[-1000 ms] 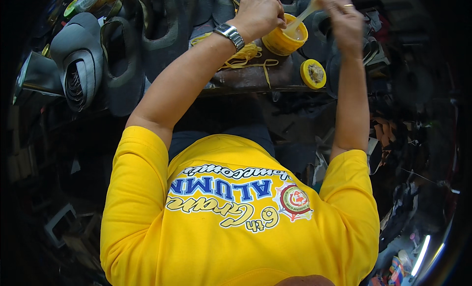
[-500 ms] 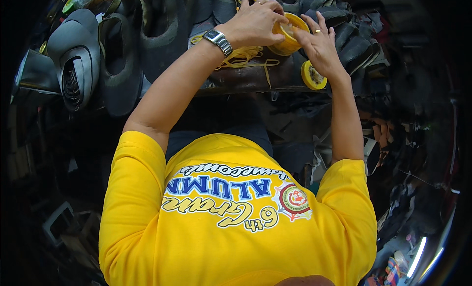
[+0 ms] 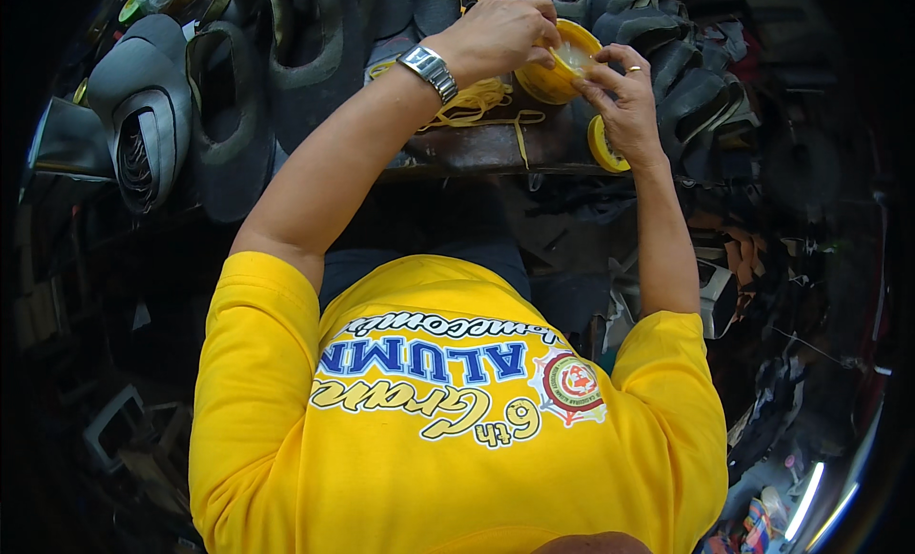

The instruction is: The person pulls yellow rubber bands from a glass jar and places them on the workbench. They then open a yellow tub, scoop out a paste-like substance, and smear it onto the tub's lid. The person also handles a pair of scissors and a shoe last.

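Observation:
A round yellow tub (image 3: 545, 85) with a pale, whitish substance inside stands tilted at the far edge of the bench. My left hand (image 3: 500, 35), with a metal watch on its wrist, closes its thumb and fingers at the tub's left rim. At the right rim my right hand (image 3: 620, 92), wearing a ring, pinches with thumb and fingertips. The exact contact of some fingertips is hidden. Below my right hand rests a round yellow lid (image 3: 600, 142), partly covered by it. Left of the tub lies a loose bundle of yellow cord (image 3: 477, 99), one end hanging over the bench edge.
Several dark shoes and shoe parts (image 3: 229, 125) crowd the bench on the left, beside a rolled grey sheet (image 3: 152, 97). More dark shoes (image 3: 691, 97) are piled to the right. The brown bench edge (image 3: 457, 154) runs in front of me, with assorted clutter lower right.
My right hand's spread fingers have drawn together at the tub's rim. The tub's opening has turned slightly and shows more of its pale contents. My left hand has shifted a little.

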Available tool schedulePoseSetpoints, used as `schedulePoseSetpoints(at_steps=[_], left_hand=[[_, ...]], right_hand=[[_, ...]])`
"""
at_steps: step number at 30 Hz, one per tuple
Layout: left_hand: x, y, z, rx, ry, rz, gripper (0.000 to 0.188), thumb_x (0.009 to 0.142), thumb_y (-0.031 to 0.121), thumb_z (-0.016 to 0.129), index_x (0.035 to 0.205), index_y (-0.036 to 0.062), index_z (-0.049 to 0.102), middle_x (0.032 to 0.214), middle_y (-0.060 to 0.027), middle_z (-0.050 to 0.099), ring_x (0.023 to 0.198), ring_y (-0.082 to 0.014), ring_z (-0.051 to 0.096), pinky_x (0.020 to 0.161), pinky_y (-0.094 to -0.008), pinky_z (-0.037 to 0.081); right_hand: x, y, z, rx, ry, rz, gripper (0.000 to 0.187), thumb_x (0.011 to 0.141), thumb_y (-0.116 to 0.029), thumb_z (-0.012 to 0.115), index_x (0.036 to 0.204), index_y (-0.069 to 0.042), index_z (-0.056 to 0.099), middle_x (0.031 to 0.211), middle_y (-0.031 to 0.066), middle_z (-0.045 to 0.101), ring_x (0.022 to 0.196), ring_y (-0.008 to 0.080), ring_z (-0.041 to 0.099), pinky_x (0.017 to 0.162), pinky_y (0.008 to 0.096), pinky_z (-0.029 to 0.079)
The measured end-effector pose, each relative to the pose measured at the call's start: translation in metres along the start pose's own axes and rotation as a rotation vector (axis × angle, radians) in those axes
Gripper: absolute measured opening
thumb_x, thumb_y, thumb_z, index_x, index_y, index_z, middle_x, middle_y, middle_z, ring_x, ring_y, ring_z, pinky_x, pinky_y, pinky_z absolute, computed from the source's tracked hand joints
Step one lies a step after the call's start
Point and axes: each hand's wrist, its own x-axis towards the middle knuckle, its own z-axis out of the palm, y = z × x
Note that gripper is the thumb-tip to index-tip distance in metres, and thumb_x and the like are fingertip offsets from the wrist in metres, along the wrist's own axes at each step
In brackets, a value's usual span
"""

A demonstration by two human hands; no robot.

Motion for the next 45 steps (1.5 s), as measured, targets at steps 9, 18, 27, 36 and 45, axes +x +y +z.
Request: schedulePoseSetpoints(at_steps=[9,18,27,36,45], left_hand=[[0.002,-0.012,0.035,-0.06,0.054,-0.134,0.071,0.067,0.041,0.09,0.129,0.0146,0.066,0.125,-0.0096,0.064,0.125,-0.0277,0.058,0.117,-0.055,0.03],[0.0,0.021,0.05,-0.208,0.252,-0.254,0.121,0.052,0.046,0.097,0.149,0.0104,0.034,0.133,-0.0219,0.056,0.13,-0.0398,0.051,0.106,-0.0485,0.043],[0.01,0.033,0.067,-0.21,0.344,-0.387,0.117,0.053,0.045,0.095,0.147,0.0061,0.036,0.127,-0.0241,0.061,0.122,-0.0377,0.058,0.105,-0.0452,0.042],[0.01,0.033,0.066,-0.246,0.368,-0.36,0.113,0.054,0.043,0.093,0.145,0.0042,0.037,0.124,-0.0227,0.063,0.119,-0.034,0.061,0.104,-0.0421,0.042],[0.006,0.029,0.067,-0.327,0.336,-0.378,0.115,0.055,0.042,0.095,0.146,0.0063,0.035,0.129,-0.024,0.061,0.121,-0.0373,0.06,0.105,-0.0434,0.046]], right_hand=[[0.028,0.002,-0.046,0.652,0.068,0.307,0.05,0.077,-0.031,0.086,0.12,-0.011,0.069,0.114,0.0059,0.064,0.114,0.0214,0.058,0.1,0.0365,0.043],[0.038,0.031,0.017,0.53,-0.205,0.661,0.122,0.072,-0.036,0.088,0.16,-0.007,0.009,0.149,0.0322,0.035,0.137,0.0376,0.043,0.117,0.0435,0.031],[0.025,0.019,0.027,0.781,0.063,0.849,0.098,0.084,-0.011,0.076,0.158,-0.009,0.013,0.128,0.0194,0.052,0.117,0.0286,0.057,0.094,0.0416,0.049],[0.013,0.025,0.009,1.245,0.111,1.051,0.09,0.086,-0.005,0.069,0.157,-0.013,0.014,0.132,0.0201,0.05,0.12,0.0329,0.055,0.097,0.0509,0.045],[0.01,0.031,-0.034,0.462,-0.079,0.276,0.059,0.081,-0.001,0.063,0.139,-0.011,0.056,0.139,0.0129,0.052,0.128,0.03,0.05,0.109,0.0502,0.04]])
